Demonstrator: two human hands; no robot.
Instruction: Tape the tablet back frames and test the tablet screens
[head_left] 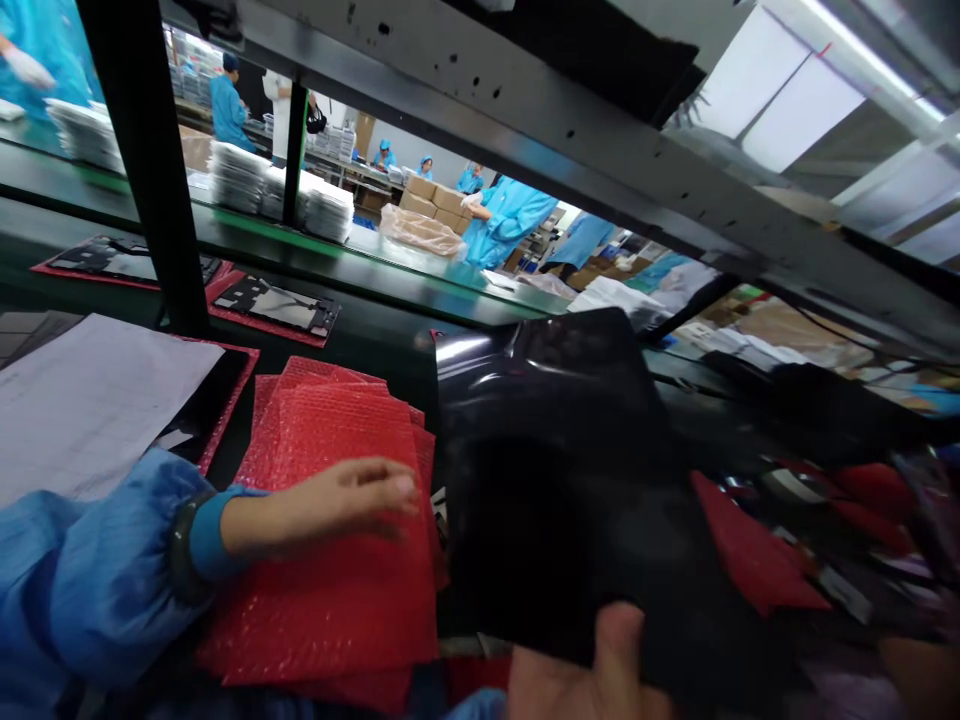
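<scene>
The right hand holds a glossy, creased black plastic sheet.

Glossy black plastic sheet, bumpy red bubble wrap

Bubble wrap: we see red, dotted with small bubbles
Plastic sheet: we see glossy black
Sleeve: we see blue
Paper: we see white
Co-worker's coverall: we see bright turquoise
</scene>
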